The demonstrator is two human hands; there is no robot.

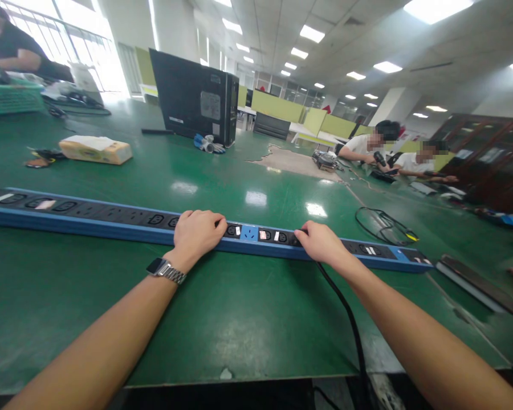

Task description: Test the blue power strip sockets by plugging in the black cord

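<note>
Right hand (320,242) hides the plug on the power strip (111,219).

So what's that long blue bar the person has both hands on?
It is a long power strip: a blue casing with a black top row of sockets, some bearing small white labels. It lies flat across the green table. The left hand rests on it; the right hand holds a black cable's plug at a socket.
</note>
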